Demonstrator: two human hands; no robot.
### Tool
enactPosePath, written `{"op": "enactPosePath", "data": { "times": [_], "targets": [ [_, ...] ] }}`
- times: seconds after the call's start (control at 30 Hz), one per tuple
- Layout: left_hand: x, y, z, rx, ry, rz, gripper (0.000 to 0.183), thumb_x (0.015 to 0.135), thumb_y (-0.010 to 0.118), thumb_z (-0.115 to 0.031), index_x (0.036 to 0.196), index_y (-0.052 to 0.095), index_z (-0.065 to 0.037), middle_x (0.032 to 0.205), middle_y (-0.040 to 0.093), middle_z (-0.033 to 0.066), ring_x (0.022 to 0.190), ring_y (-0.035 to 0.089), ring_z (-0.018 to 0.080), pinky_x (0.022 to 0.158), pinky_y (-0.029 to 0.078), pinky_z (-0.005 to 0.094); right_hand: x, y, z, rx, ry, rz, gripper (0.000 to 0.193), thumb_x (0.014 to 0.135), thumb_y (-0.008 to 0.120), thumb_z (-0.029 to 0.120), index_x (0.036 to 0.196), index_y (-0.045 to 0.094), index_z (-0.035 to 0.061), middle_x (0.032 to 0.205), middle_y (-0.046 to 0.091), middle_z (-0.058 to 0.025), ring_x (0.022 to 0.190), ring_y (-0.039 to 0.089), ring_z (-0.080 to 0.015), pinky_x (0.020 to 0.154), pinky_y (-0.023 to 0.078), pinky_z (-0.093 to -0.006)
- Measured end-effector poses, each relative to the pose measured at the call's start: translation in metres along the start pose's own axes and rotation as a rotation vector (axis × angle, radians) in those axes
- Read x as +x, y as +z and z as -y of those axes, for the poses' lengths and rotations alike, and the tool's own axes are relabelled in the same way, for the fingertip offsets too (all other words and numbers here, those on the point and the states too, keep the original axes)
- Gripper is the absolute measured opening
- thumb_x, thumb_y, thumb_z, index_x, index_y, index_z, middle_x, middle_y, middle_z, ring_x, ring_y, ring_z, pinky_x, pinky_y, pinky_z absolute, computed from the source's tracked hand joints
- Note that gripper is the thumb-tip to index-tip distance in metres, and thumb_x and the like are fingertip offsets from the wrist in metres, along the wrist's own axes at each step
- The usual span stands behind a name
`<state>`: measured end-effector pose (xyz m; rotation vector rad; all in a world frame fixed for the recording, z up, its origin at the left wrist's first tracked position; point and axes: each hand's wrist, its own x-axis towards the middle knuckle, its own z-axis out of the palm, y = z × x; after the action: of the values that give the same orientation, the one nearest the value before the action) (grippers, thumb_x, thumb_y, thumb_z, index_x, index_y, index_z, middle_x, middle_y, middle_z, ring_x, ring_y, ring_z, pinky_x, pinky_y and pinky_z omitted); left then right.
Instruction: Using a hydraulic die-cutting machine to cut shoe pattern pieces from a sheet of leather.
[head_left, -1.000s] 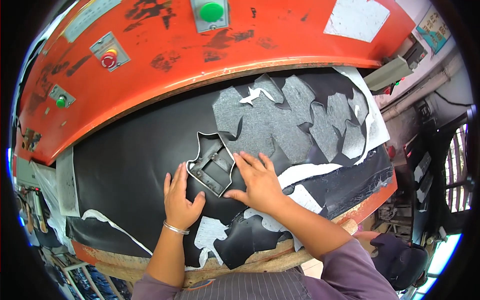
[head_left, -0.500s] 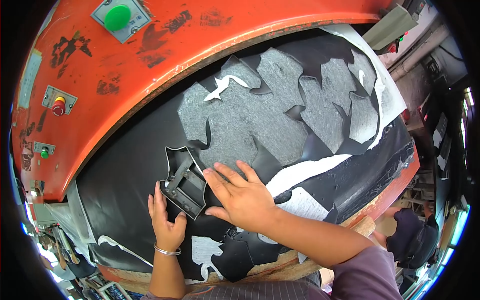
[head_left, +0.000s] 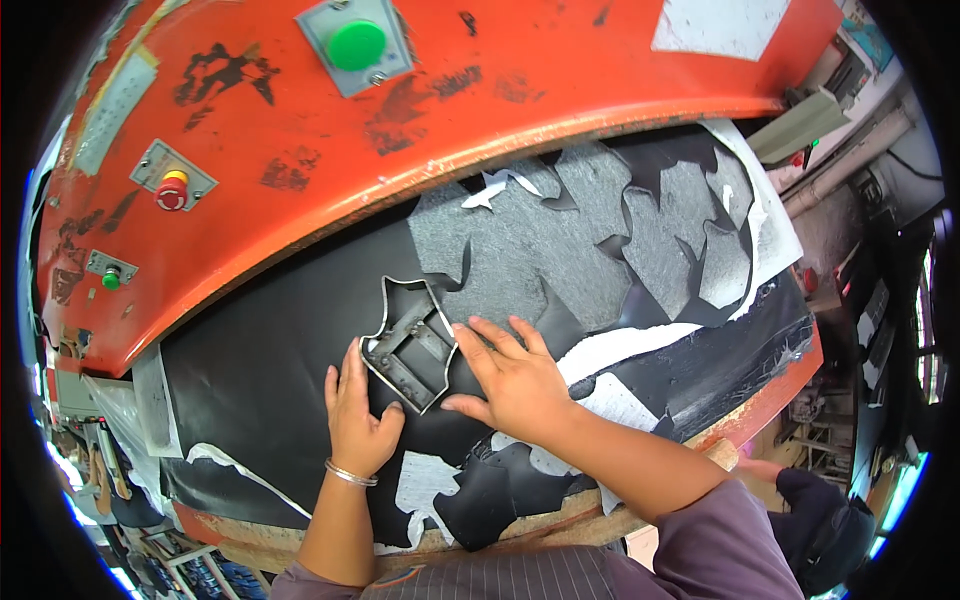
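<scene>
A metal cutting die (head_left: 412, 352) with a thin, curved and pointed outline and cross bars inside lies on a black sheet material (head_left: 285, 340). My left hand (head_left: 362, 420) rests against its left side, fingers stretched upward and thumb apart. On the other side, my right hand (head_left: 515, 380) lies with fingers spread, its fingertips and thumb at the die's right edge. Beyond the right hand, the sheet has several cut-out shapes where a grey fibrous layer (head_left: 510, 250) shows. A small white scrap (head_left: 484, 194) lies on that grey area.
An orange-red machine beam (head_left: 330, 170) spans the far side, bearing a large green button (head_left: 357, 45) and a red knob (head_left: 172, 191). Black offcuts (head_left: 480, 505) and a white-grey scrap (head_left: 427, 483) lie along the near edge. Another person (head_left: 825, 525) is at the lower right.
The view has shifted, so more of the orange-red machine shows and everything sits differently in the picture. Both hands stay against the die, which has barely moved relative to the sheet, if at all.
</scene>
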<state>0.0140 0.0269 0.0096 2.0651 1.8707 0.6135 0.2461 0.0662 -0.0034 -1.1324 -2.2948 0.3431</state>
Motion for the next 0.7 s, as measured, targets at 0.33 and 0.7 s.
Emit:
{"op": "enactPosePath", "data": {
  "times": [0.33,0.7],
  "targets": [
    [-0.040,-0.010,0.024,-0.648,-0.112,-0.295,0.076,0.078,0.064,-0.009,0.146,0.030,0.000,0.144,0.042,0.0209,0.136,0.039,0.0291,0.112,0.028,0.0437,-0.031,-0.027,0.029,-0.001,0.033,-0.008,0.087,0.075,0.075,0.046,0.138,0.040,-0.0013,0.129,0.055,-0.0204,0.126,0.047,-0.0329,0.107,0.030,-0.0479],
    [-0.048,-0.204,0.097,-0.508,-0.014,-1.381,0.026,0.100,0.050,-0.021,0.087,0.059,0.000,0.085,0.062,0.0040,0.077,0.055,0.0108,0.071,0.045,0.0265,0.058,-0.128,0.109,0.528,0.036,-0.606,0.043,0.085,0.073,0.014,0.116,0.047,-0.0006,0.072,0.059,-0.0066,0.064,0.057,-0.0100,0.059,0.048,-0.0243]
  ]
}}
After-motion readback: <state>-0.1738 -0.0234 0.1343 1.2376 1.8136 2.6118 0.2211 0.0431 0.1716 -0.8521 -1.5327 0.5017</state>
